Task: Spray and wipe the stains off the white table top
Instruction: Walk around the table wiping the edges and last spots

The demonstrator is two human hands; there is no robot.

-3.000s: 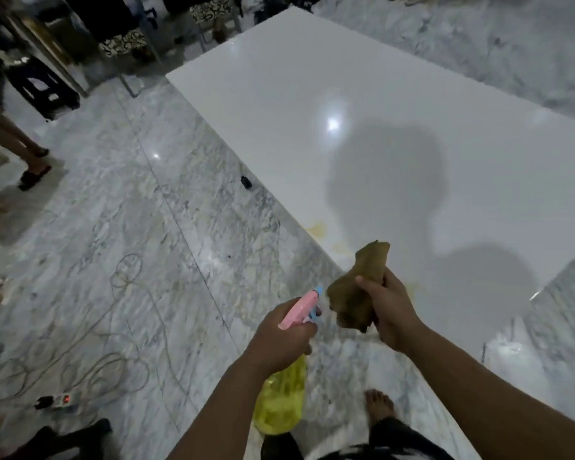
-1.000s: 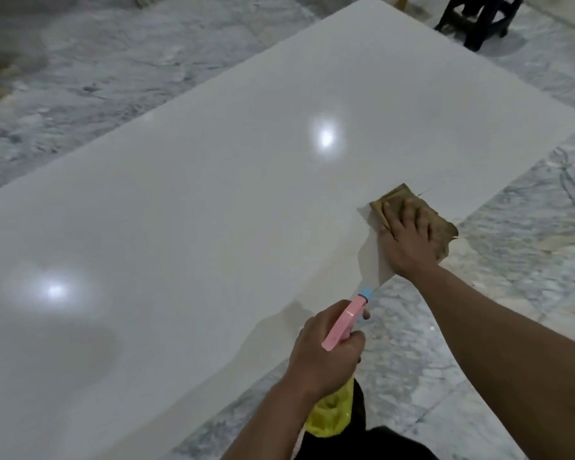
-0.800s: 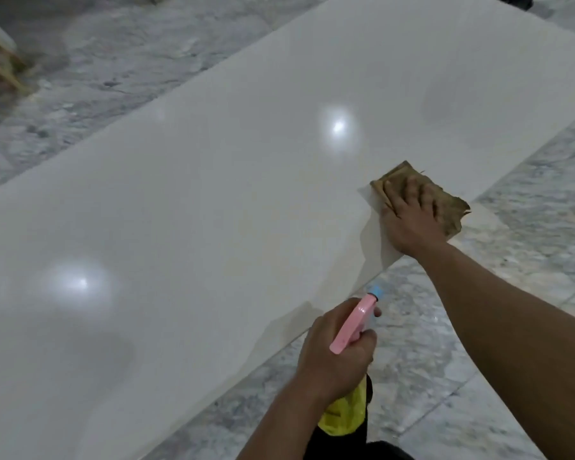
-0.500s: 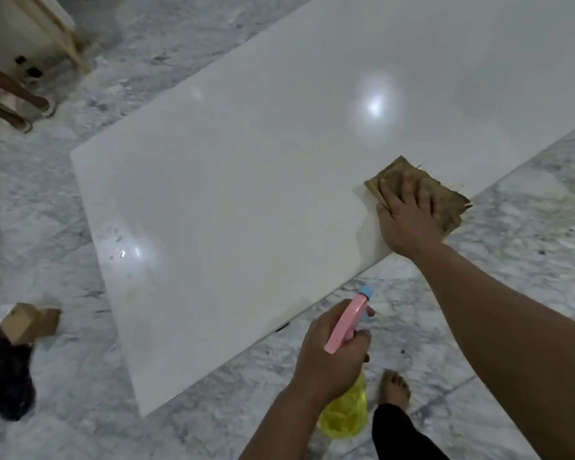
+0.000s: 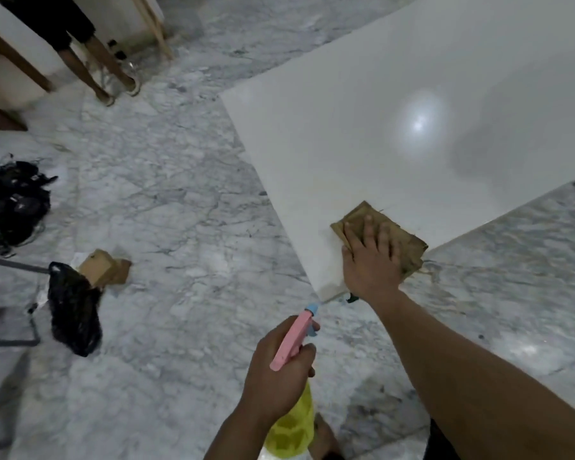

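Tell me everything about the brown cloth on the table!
The brown cloth is a worn, crumpled rag, tan-brown, folded roughly square. It lies flat near the corner of the white table top, one edge hanging slightly past the table's side. The right hand presses on it with fingers spread.

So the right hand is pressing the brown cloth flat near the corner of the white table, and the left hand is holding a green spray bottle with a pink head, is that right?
Nearly. The head view shows the spray bottle in the left hand is yellow, not green, with a pink head. The rest holds: the right hand presses the brown cloth flat near the corner of the white table.
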